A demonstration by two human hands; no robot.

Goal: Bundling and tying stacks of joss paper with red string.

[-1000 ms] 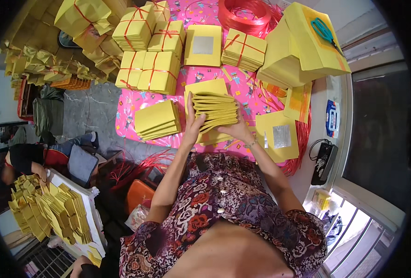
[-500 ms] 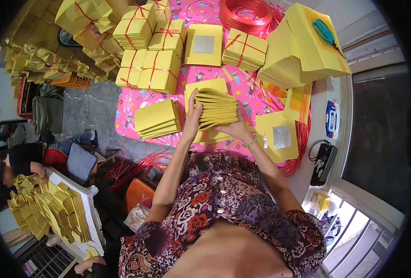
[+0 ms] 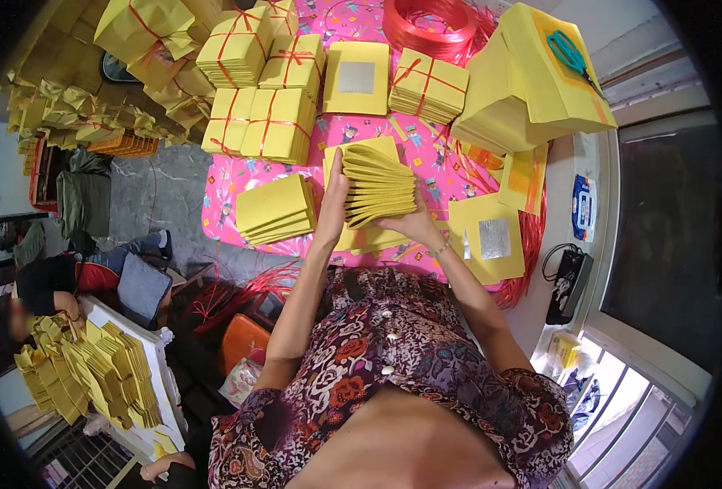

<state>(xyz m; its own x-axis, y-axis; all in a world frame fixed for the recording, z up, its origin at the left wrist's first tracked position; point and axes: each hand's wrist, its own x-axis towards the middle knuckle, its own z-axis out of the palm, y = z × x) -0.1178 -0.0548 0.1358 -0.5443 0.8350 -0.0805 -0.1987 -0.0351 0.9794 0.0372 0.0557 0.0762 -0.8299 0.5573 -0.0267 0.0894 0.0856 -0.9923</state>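
Two bare hands are at a fanned sheaf of folded yellow paper (image 3: 380, 186), above flat yellow paper at the near middle of the pink patterned table cover (image 3: 222, 173). The left hand (image 3: 333, 200) is flat and straight-fingered along the sheaf's left side; the right hand (image 3: 408, 223) grips its near right corner.

Containers noted: an orange crate (image 3: 125, 147), far left, below yellow paper, contents not discernible; a whitish plastic bag (image 3: 243, 383), near left, contents unclear; a clear bag (image 3: 567, 350), near right, with something yellow in it.

A loose yellow stack (image 3: 275, 209) sits left of the sheaf. Ribbon-tied bundles (image 3: 235, 49) stand far left; teal scissors (image 3: 569, 53) lie on a tall yellow stack (image 3: 495, 98), far right.
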